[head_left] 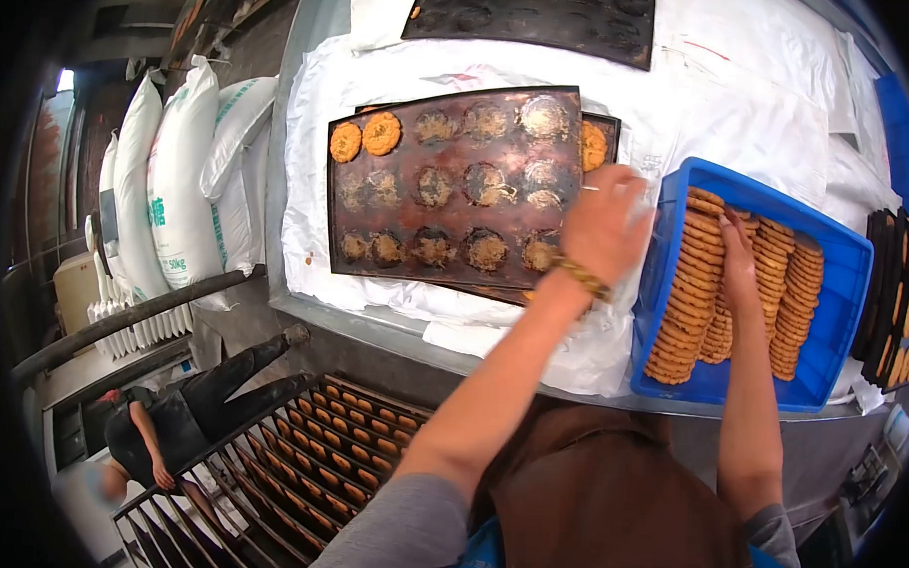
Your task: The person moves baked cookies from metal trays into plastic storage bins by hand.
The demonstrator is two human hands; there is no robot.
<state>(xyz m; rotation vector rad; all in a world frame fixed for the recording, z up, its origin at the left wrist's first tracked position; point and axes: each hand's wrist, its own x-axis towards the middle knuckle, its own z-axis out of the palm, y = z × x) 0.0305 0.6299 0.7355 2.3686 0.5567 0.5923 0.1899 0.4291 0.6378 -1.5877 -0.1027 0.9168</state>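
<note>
My left hand (607,224), blurred by motion, is over the right edge of a dark baking tray (407,207), beside a blue plastic crate (844,298). Its fingers look spread, and nothing shows in them. Two round cookies (382,133) sit in the tray's upper left corner; its other round spots are bare and crusted. Another cookie (593,147) shows on a second tray underneath, close to my left fingertips. Inside the crate, rows of cookies (690,282) stand on edge. My right hand (741,264) grips cookies at the top of a middle row, its fingers partly hidden.
Another dark tray (534,21) lies at the table's far side on white cloth (731,113). Stacked trays (889,299) stand right of the crate. A rack of filled trays (319,450) and a person (154,439) are lower left, with white sacks (183,184) above.
</note>
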